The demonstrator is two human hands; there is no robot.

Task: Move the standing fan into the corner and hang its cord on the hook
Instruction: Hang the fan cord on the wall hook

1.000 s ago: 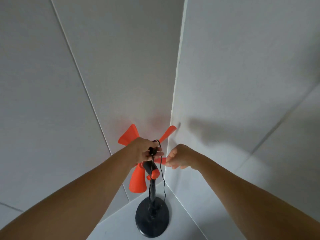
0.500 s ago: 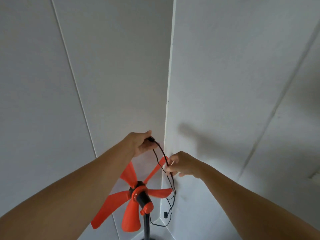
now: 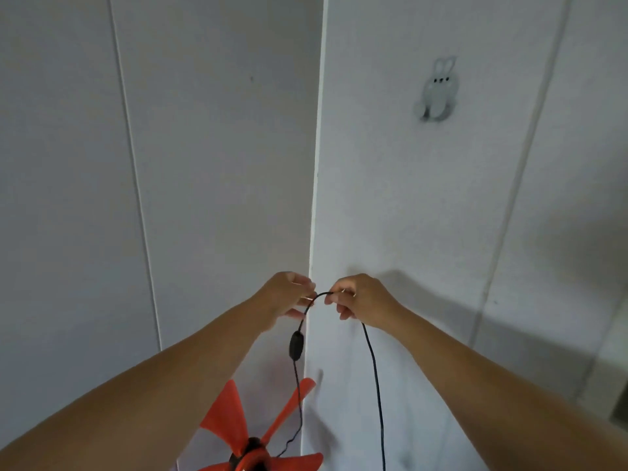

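Note:
The fan (image 3: pixel 238 433), with orange blades and a dark hub, stands in the wall corner at the bottom of the view; its pole and base are out of frame. My left hand (image 3: pixel 283 295) and my right hand (image 3: pixel 360 299) each pinch the thin black cord (image 3: pixel 373 375), which arches between them in front of the corner. An oval inline switch (image 3: pixel 296 346) hangs just below my left hand. Both cord strands drop toward the fan. A grey rabbit-shaped hook (image 3: pixel 436 91) sticks to the right wall, well above and right of my hands.
Two white panelled walls meet at a vertical corner seam (image 3: pixel 317 164). A darker recess (image 3: pixel 618 406) shows at the far right edge. My hands cast a shadow on the right wall.
The view has tilted up, so the fan base left the frame and the hook appeared. Both hands rose and came level, now holding a cord loop between them.

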